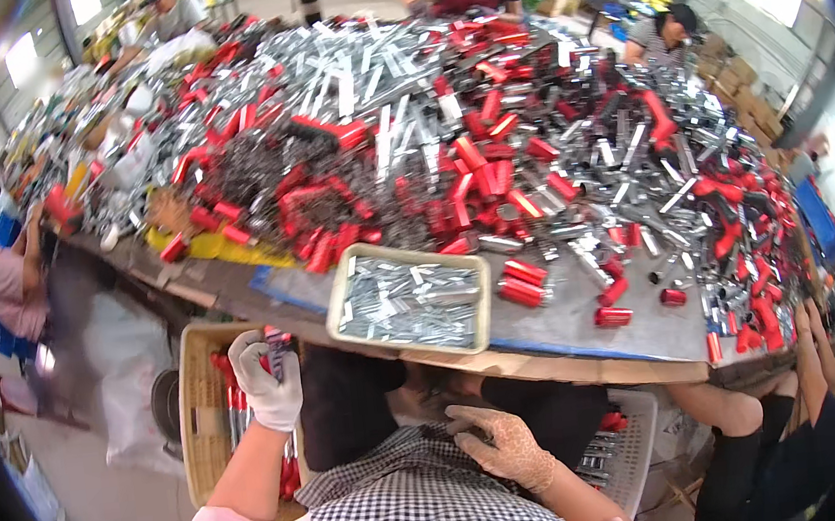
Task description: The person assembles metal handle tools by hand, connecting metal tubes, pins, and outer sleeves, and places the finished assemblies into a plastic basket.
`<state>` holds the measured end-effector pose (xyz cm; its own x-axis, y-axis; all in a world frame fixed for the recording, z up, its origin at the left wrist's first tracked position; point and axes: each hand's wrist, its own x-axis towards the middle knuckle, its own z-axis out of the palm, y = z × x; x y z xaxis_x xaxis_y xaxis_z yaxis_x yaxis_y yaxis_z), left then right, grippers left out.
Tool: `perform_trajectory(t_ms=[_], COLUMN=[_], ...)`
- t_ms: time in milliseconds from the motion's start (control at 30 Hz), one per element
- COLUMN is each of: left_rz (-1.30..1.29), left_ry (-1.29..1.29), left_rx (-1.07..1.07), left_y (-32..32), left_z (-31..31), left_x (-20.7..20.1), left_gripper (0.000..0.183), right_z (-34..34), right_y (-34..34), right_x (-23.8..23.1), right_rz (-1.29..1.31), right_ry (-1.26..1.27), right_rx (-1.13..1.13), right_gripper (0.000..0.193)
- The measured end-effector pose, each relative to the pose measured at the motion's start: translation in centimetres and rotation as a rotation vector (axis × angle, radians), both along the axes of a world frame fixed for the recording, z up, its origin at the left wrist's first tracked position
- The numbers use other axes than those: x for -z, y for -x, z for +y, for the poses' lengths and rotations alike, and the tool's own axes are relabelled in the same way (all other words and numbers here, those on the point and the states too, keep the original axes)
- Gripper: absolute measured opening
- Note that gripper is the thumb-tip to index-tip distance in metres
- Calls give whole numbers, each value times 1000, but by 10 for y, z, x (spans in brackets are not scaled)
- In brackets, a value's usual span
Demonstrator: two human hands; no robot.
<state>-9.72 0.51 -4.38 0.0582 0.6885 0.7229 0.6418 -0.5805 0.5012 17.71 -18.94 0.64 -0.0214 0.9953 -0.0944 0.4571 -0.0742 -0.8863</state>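
Note:
My left hand [270,380], in a white glove, is over a yellow plastic basket [192,423] at the lower left. Its fingers curl around a red-and-silver piece [278,346], whose exact kind is unclear. Red-handled metal pieces [290,469] lie in that basket, partly hidden by my arm. My right hand [501,445], in a patterned beige glove, rests over my checked apron [410,492] with fingers spread and nothing visible in them. Just ahead, a cream tray [335,314] of small silver metal strips [416,301] sits at the table's near edge.
A huge heap of red and silver metal parts [488,153] covers the table [595,334]. A white basket [646,439] with more parts stands at my right. Several people work around the table; one [10,259] sits at the left, another [787,446] close at my right.

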Motion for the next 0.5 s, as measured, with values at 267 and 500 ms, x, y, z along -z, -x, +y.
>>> perform_trajectory(t_ms=[267, 500], left_rz=[144, 756], left_ry=[75, 143], left_rx=[737, 788], left_y=[-154, -227], left_z=[-11, -4], left_x=[-99, -118], left_gripper=[32, 23], right_z=[-25, -26], right_y=[-69, -110], right_x=[-25, -26], right_rz=[-77, -115], right_ry=[-168, -281], right_rx=[338, 424], right_gripper=[38, 36])
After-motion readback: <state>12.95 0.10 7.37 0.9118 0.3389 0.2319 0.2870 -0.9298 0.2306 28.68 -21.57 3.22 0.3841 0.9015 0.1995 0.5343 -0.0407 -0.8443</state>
